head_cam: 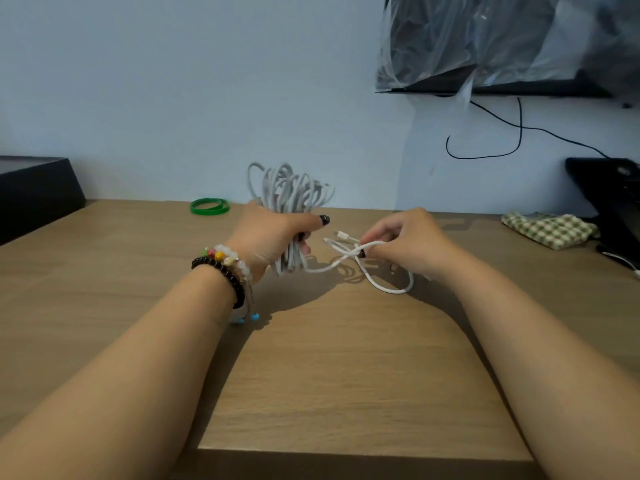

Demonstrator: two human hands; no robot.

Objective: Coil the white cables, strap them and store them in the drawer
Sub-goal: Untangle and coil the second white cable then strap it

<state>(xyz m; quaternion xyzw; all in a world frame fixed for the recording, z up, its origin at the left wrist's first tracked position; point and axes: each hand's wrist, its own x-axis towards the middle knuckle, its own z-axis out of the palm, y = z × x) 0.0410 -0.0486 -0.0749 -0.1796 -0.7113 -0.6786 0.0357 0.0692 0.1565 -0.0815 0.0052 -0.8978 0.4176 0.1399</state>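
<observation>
The left hand (273, 233) grips a bundle of white cable (291, 192) around its middle, fingers curled tight round the strands, so the loops fan out above the fist and a shorter bunch pokes out below near the wrist. The right hand (405, 240) pinches the loose tail (349, 252) of the same cable between thumb and fingertips; that tail crosses over itself and sags in a small loop (394, 287) onto the wooden surface (346, 358). A small plug end (343, 234) shows just left of the right hand's fingers, though it is blurred and its type cannot be told.

The step in hand looks like finishing the coil: only the short tail is left outside the bundle. To do it well, undo the crossing in the tail first, then lay it round in the same direction and at the same loop size as the rest, keeping the left grip firm so the fanned loops do not spring apart. Leave the plug lying along the coil, not bent sharply.

Two green bands (209, 206) lie on the surface behind and to the left of the left hand, near enough to reach; they would likely serve as the strap. No drawer is in view
</observation>
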